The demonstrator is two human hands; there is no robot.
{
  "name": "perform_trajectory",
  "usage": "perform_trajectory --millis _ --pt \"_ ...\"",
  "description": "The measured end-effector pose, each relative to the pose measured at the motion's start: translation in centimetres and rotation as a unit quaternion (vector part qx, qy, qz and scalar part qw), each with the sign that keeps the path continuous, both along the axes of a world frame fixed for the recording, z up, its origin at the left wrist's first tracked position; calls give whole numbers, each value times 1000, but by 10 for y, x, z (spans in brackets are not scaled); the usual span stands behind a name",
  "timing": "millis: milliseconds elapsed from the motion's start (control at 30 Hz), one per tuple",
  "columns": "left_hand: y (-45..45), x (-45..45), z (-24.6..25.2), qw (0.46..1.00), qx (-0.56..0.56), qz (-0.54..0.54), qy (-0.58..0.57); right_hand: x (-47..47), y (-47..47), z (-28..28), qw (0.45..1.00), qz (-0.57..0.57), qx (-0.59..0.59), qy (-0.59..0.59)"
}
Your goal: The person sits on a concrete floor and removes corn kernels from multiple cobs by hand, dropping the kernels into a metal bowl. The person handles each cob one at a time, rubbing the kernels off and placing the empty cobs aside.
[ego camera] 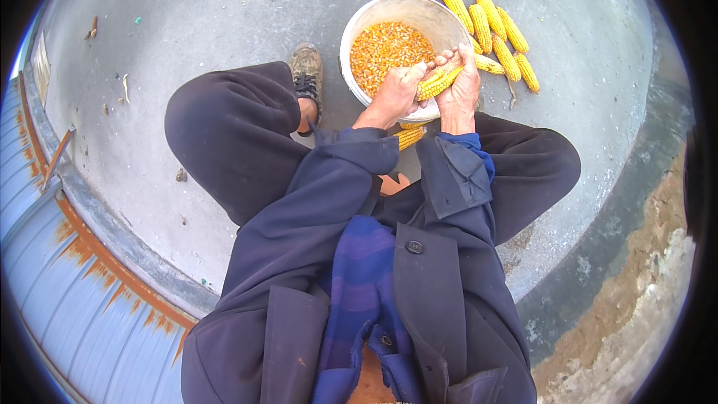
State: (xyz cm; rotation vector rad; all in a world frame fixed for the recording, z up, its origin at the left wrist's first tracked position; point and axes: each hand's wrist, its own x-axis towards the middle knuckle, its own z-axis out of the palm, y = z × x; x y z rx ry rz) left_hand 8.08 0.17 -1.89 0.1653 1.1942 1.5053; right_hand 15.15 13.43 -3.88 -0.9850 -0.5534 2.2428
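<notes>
Between both hands, over the near right rim of a white bucket point(359, 22), is a partly shelled ear of corn point(440, 82). Yellow kernels cover its near side, while bare cob shows along the far side. My left hand point(397, 90) grips its left end, thumb laid on top. Around the right end curls my right hand point(463, 87), its fingertips at the far side. Loose corn kernels point(387, 53) lie inside the bucket. The palms and the ear's underside are hidden.
Several unshelled ears of corn point(493, 22) lie on the concrete floor point(224, 17) right of the bucket. More corn ears point(411, 137) sit between my legs, partly covered by my sleeves. A rusty-edged corrugated metal sheet point(95, 286) runs along the left, and a rough wall point(634, 286) along the right.
</notes>
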Motion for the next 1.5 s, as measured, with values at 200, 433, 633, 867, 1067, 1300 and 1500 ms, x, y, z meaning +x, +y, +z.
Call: perform_trajectory --millis 200,433,633,867,1067,1300,1500 --pt "4 3 4 999 21 -3 29 -8 -11 0 994 0 97 -47" --pt "5 3 7 1000 11 16 10 -10 -20 13 993 -19 104 -50" --pt "3 3 4 998 26 -29 55 -12 -17 5 988 -30 128 -76" --pt "1 -3 -1 1000 -5 -3 -11 -6 -14 4 995 -29 63 -67" --pt "2 -1 1 999 42 4 -8 -2 -2 -1 1000 -27 -9 7" --pt "4 1 -1 999 38 14 -26 -1 1 -7 1000 -16 -18 7" --pt "3 3 -3 999 37 4 10 -2 -3 -5 999 -19 26 -29"
